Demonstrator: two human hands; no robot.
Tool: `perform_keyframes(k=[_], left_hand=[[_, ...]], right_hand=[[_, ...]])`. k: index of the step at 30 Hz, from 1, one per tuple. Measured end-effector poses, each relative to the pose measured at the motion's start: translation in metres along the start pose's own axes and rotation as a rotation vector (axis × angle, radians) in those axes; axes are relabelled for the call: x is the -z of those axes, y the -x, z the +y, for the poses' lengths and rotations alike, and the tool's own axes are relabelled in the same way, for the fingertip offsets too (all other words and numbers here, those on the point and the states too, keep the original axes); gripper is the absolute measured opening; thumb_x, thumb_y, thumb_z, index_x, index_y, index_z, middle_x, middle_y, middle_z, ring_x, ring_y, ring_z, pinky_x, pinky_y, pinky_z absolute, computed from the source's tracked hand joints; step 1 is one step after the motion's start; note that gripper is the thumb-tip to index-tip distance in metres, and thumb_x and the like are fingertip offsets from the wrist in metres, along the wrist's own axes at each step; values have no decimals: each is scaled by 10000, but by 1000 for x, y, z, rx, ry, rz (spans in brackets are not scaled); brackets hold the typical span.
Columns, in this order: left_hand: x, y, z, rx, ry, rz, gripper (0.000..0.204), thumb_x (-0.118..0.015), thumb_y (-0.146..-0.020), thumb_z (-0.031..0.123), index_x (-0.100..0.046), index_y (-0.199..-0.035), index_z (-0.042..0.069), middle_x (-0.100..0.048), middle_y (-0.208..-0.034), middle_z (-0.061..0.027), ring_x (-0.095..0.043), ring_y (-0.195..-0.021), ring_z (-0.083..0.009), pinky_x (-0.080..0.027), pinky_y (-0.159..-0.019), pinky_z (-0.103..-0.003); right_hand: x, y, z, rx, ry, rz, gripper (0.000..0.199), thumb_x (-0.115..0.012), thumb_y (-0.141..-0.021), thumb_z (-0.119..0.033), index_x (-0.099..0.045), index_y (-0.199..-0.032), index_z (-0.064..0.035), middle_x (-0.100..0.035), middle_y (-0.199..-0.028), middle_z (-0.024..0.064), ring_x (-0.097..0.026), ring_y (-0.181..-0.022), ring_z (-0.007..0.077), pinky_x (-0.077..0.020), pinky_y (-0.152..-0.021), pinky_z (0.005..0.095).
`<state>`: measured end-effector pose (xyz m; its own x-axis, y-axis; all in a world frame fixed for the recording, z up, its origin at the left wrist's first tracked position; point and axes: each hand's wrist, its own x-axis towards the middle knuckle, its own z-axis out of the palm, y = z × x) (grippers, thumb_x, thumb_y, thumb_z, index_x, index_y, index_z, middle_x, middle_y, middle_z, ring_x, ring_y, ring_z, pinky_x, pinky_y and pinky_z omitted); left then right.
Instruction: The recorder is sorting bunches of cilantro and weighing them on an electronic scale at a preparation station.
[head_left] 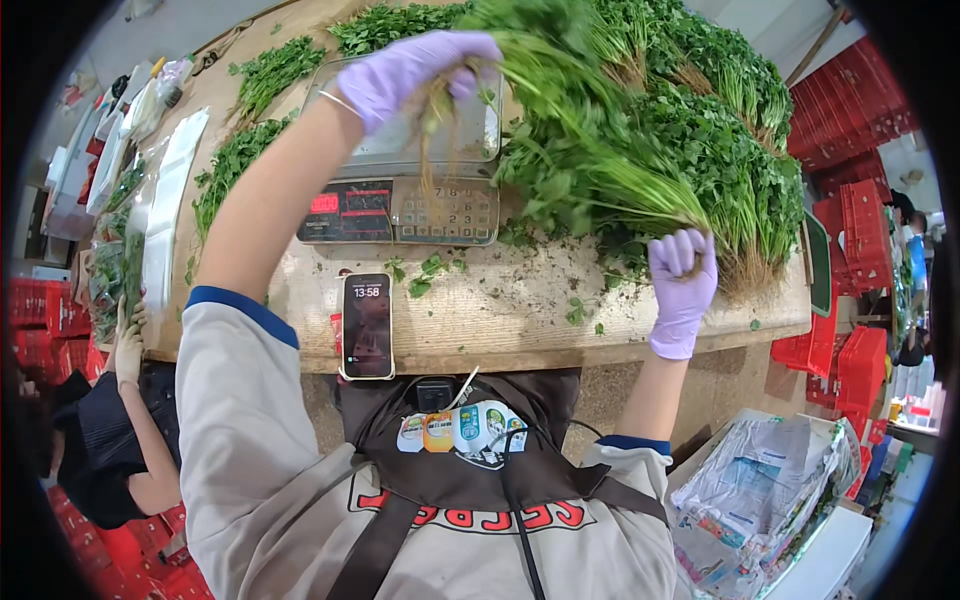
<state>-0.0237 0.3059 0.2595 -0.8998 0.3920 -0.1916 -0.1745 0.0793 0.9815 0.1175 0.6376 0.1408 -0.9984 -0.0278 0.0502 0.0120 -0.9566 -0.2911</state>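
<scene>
My left hand [415, 75], in a purple glove, is raised over the metal scale [395, 212], closed round the root end of a bunch of leafy green herbs [535, 65]. Pale roots dangle below its fingers, and the leafy end is blurred. Farther right, my gloved right hand [683, 285] is closed on the root end of another herb bunch [640, 185], whose stems slant up and left. Both bunches cross in front of a large heap of the same rooted greens [740, 170], so their leafy ends are hard to separate.
A phone [367, 325] lies at the front edge of the wooden table [500, 335], near scattered leaves. Smaller herb bunches [275, 75] lie left of the scale. Red crates [862, 235] stand at right, a lined box [765, 500] below. Another person's hand [128, 340] is at left.
</scene>
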Motion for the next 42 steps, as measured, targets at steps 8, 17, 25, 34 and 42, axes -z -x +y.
perform_keyframes(k=[8, 17, 25, 34, 42], left_hand=[[165, 3, 15, -65, 193, -114, 220, -637, -826, 207, -599, -888, -1, -556, -719, -23, -494, -591, -98, -413, -568, -202], [182, 32, -128, 139, -1061, 111, 809, -635, -739, 415, -352, -1342, -44, -389, -1353, -248, -385, -1258, -311, -301, -1043, -337], [226, 32, -63, -152, -901, 520, 492, -596, -805, 346, -580, -1124, -28, -626, -1064, -139, -582, -971, -223, -443, -854, -305], [186, 27, -100, -45, -1287, 256, 314, -570, -794, 236, -660, -983, 2, -652, -958, -175, -610, -925, -274, -454, -852, -335], [195, 21, -94, -293, -1199, 458, 324, -595, -817, 320, -658, -914, 18, -647, -859, -170, -612, -814, -303, -471, -754, -378]], right_hand=[[20, 21, -39, 165, -210, -5, 288, -402, -952, -186, -376, -673, -119, -257, -526, -23, -235, -455, 103, -241, -560, 277], [19, 43, 1, -9, -18, 94, 312, -397, -963, -236, -364, -672, -129, -259, -506, -15, -236, -449, 111, -226, -544, 270], [32, 54, 5, -39, -2, 154, 347, -380, -969, -259, -363, -647, -130, -250, -491, -18, -218, -444, 107, -217, -535, 269], [37, 59, 13, -51, -40, 189, 327, -407, -960, -275, -371, -671, -125, -265, -492, -7, -220, -439, 117, -225, -525, 276], [37, 60, 14, -56, -31, 194, 320, -412, -954, -267, -371, -672, -123, -271, -502, -3, -233, -445, 119, -232, -531, 274]])
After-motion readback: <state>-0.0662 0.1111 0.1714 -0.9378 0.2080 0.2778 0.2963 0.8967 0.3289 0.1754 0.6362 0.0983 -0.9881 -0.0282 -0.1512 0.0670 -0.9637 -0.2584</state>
